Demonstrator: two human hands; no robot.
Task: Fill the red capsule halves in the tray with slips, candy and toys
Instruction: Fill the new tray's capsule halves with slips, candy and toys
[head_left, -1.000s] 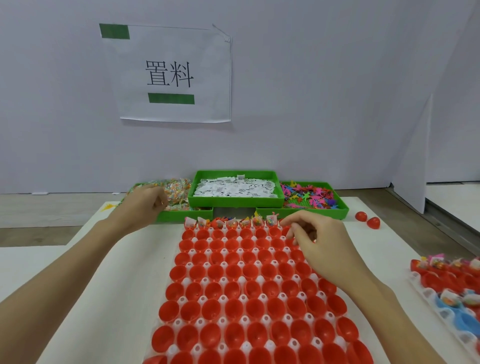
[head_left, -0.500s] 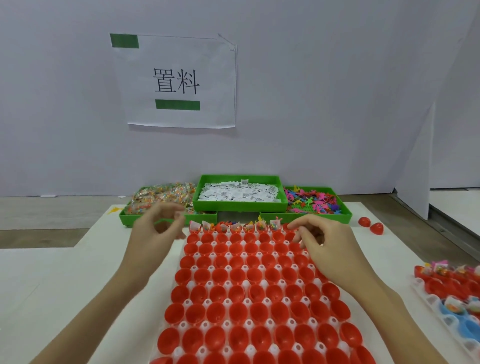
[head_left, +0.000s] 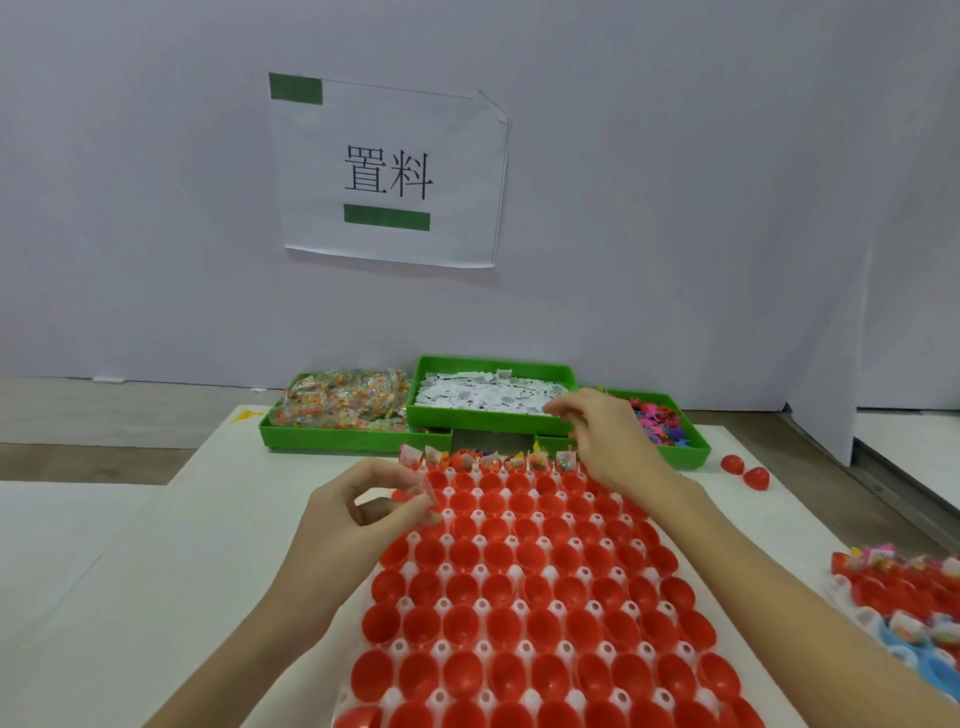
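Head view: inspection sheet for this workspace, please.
Surface: white table.
Job's things: tray of red capsule halves, only the far row filled; green bins of candy, slips, toys.
Clutter: two loose red halves; second, part-filled tray at right.
Grips: left hand pinches a clear candy packet over the tray; right hand reaches at the slips bin, hold unclear.
Cables: nothing seen.
Surroundings: white wall, paper sign.

Wall sign (head_left: 389, 174) (green-taped); white partition (head_left: 826, 364)
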